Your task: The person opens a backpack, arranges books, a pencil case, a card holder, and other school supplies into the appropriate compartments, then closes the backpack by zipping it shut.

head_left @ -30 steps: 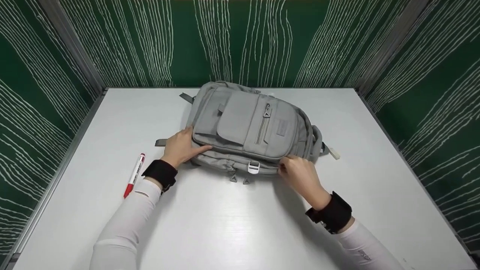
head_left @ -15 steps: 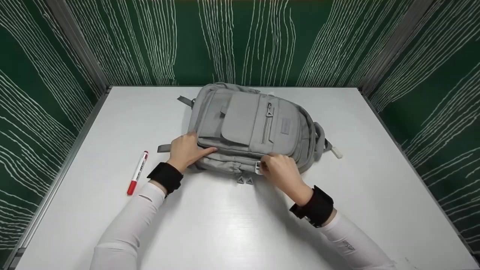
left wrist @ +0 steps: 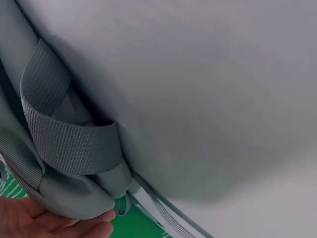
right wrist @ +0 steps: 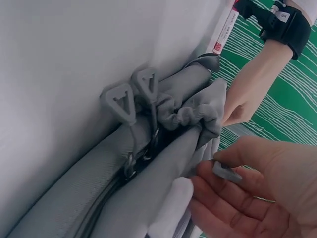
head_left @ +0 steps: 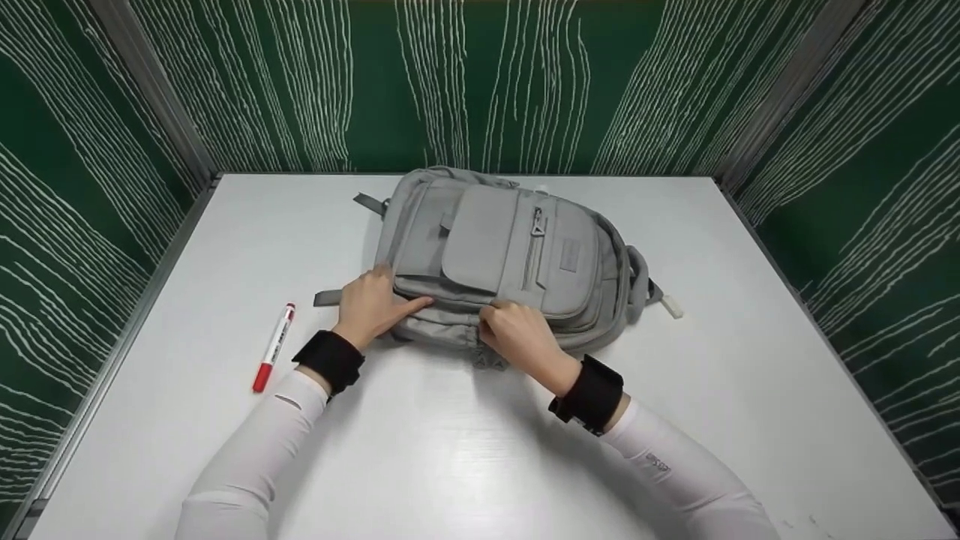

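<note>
A grey backpack (head_left: 480, 240) lies on its back on the table, its front pockets facing up. My left hand (head_left: 367, 307) grips its lower left corner, the thumb along the near side. In the left wrist view, the fingers (left wrist: 89, 228) of that hand lie against the fabric by a webbing strap (left wrist: 74, 144). My right hand (head_left: 521, 337) is at the near side seam and pinches a small grey zipper pull (right wrist: 226, 172) between thumb and fingers. Two triangular zipper pulls (right wrist: 121, 104) hang beside it. The right hand hides part of the side pocket in the head view.
A red and white marker (head_left: 274, 349) lies on the white table (head_left: 420, 450), left of the backpack. A pale tag (head_left: 673, 306) sticks out at the backpack's right end. Green walls with white lines (head_left: 480, 90) stand round the table.
My right hand has slid left along the near side seam of the backpack with the zipper pull. The left hand keeps its grip on the corner.
</note>
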The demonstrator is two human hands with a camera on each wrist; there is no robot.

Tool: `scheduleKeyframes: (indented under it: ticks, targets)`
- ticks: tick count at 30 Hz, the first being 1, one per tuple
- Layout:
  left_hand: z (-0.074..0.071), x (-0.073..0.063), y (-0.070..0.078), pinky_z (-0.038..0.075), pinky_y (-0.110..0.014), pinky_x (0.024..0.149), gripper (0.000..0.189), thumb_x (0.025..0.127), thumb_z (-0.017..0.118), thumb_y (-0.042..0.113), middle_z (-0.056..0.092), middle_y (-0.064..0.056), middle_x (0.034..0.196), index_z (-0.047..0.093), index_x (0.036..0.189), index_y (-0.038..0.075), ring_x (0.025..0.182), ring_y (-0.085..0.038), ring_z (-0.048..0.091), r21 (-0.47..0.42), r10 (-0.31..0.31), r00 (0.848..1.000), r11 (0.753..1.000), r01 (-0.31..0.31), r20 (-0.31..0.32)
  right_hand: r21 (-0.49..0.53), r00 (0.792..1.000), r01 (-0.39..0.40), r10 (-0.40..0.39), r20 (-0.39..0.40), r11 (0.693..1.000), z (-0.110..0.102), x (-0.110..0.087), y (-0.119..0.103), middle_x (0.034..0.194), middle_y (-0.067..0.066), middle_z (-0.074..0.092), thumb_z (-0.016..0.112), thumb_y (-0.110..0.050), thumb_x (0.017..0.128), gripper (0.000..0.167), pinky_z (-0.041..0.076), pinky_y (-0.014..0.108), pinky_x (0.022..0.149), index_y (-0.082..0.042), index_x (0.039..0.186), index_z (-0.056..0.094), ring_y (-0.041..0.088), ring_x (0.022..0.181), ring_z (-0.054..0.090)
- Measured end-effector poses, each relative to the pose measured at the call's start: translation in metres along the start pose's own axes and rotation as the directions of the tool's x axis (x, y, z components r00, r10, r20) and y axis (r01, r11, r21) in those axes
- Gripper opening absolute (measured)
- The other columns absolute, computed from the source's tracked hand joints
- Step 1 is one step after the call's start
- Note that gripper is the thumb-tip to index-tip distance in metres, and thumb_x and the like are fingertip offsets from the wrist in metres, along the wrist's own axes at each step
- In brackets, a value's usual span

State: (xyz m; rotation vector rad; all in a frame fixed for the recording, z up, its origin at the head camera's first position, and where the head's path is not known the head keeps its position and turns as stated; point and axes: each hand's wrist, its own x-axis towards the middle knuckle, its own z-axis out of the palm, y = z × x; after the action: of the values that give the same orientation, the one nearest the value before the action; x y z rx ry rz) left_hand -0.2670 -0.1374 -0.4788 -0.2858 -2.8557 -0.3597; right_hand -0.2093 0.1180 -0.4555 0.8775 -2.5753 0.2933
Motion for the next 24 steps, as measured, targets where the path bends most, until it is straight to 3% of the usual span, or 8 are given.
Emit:
scheduleKeyframes:
  ticks: [3,7,10,13,15,17,20,24]
  targets:
    - [0.000,-0.005,0.000,0.059,-0.050,0.091,0.091,0.084,0.067,0.073,0.069,-0.028,0.120,0.062,0.125,-0.008,0.110,-0.043,0.069,-0.014,0.010,1.000,1.000,-0.010,0.004,0.050,1.000,0.016,-0.016,0.011,0.999,-0.001,-0.004,0.006,0.074,0.006,0.063,0.069,-0.007,0.093,0.010,0.049,0.032,0.052,-0.008,0.083,0.070,0.020,0.062,0.062]
    - [-0.003,-0.015,0.008,0.043,-0.053,0.118,0.102,0.090,0.063,0.068,0.048,-0.032,0.152,0.041,0.150,-0.011,0.142,-0.047,0.048,-0.010,0.010,1.000,1.000,-0.010,0.019,0.079,0.998,0.056,-0.055,-0.015,0.995,-0.006,-0.009,0.019,0.081,0.003,0.068,0.072,-0.022,0.096,0.013,0.056,0.033,0.058,-0.010,0.091,0.072,0.019,0.072,0.065]
    - [-0.006,-0.024,0.020,0.031,-0.055,0.126,0.099,0.094,0.062,0.064,0.036,-0.030,0.161,0.032,0.156,-0.008,0.151,-0.046,0.036,-0.006,0.027,0.999,1.000,-0.026,0.040,0.067,0.996,0.079,-0.076,-0.056,0.995,-0.012,-0.009,0.036,0.091,0.004,0.072,0.071,-0.032,0.097,0.022,0.059,0.033,0.061,-0.010,0.099,0.073,0.021,0.082,0.066]
    - [-0.009,-0.033,0.037,0.025,-0.055,0.129,0.099,0.096,0.059,0.064,0.029,-0.028,0.166,0.026,0.159,-0.005,0.156,-0.044,0.027,-0.019,0.079,0.994,0.997,-0.078,0.071,0.056,0.998,0.057,-0.056,-0.024,0.997,-0.020,-0.006,0.061,0.116,0.011,0.071,0.068,-0.041,0.098,0.038,0.062,0.042,0.084,-0.010,0.118,0.071,0.029,0.105,0.067]
    - [-0.010,-0.040,0.048,0.021,-0.055,0.130,0.100,0.097,0.055,0.066,0.023,-0.026,0.168,0.023,0.161,-0.003,0.158,-0.042,0.023,-0.033,0.122,0.987,0.992,-0.119,0.105,0.060,0.998,0.008,-0.011,0.055,0.998,-0.025,-0.003,0.082,0.137,0.016,0.063,0.066,-0.048,0.097,0.052,0.054,0.054,0.104,-0.011,0.134,0.065,0.037,0.126,0.060]
    - [-0.010,-0.045,0.058,0.019,-0.055,0.131,0.100,0.097,0.053,0.067,0.020,-0.026,0.169,0.021,0.161,-0.003,0.159,-0.041,0.020,-0.048,0.164,0.977,0.986,-0.159,0.136,0.068,0.986,-0.060,0.048,0.162,0.996,-0.028,0.000,0.104,0.155,0.017,0.050,0.063,-0.052,0.097,0.063,0.035,0.064,0.120,-0.015,0.147,0.055,0.042,0.144,0.046]
    - [-0.011,-0.050,0.068,0.019,-0.057,0.130,0.100,0.097,0.053,0.068,0.020,-0.027,0.169,0.023,0.161,-0.003,0.159,-0.042,0.020,-0.065,0.206,0.964,0.978,-0.197,0.167,0.076,0.944,-0.164,0.135,0.300,0.983,-0.029,0.003,0.134,0.169,0.014,0.030,0.061,-0.055,0.098,0.070,0.016,0.069,0.126,-0.024,0.158,0.042,0.045,0.157,0.024]
    - [-0.011,-0.051,0.074,0.019,-0.058,0.130,0.100,0.096,0.052,0.069,0.024,-0.025,0.168,0.025,0.160,-0.002,0.159,-0.039,0.022,-0.051,0.192,0.961,0.981,-0.185,0.199,0.081,0.908,-0.227,0.181,0.377,0.971,-0.028,0.006,0.162,0.173,0.013,0.020,0.061,-0.056,0.097,0.075,0.012,0.072,0.126,-0.031,0.162,0.032,0.047,0.159,0.013]
